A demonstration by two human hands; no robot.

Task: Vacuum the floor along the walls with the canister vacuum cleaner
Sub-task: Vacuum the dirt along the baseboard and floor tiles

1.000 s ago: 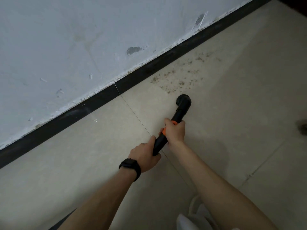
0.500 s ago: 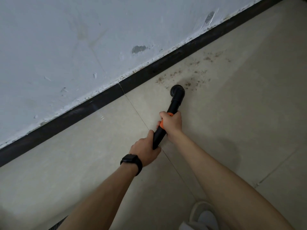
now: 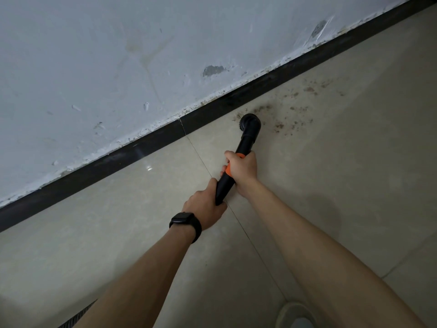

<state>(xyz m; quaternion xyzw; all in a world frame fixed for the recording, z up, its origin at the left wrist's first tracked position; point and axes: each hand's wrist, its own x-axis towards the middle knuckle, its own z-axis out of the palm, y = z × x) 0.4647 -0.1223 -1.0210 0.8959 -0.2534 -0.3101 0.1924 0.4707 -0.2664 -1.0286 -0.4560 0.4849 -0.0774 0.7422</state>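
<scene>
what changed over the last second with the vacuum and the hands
The vacuum nozzle slid forward toward the baseboard, into the near edge of the brown debris. Grips are unchanged: the left hand and right hand hold the wand as before.

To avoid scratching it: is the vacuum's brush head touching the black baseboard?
Apart. The head view shows a narrow strip of dirty floor between the brush head and the black baseboard.

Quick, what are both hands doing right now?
Left hand: closed, gripping the wand's rear end.
Right hand: closed, gripping the wand farther forward.
</scene>
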